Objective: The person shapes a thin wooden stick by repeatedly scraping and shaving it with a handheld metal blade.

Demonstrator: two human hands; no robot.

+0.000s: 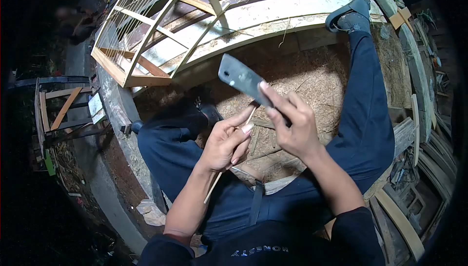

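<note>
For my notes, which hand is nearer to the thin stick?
Left. The left hand grips the stick; the right hand, holding a broad blade, is right of the stick's upper end.

Broad grey blade (241,78), slanted, near thin pale stick (212,188), tilted.

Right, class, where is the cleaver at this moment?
In the head view, the cleaver is just above the middle, held in the right hand, its blade above the left hand, which grips a thin stick.

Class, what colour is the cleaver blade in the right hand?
The cleaver blade is dark grey with pale smudges: head view.
</note>
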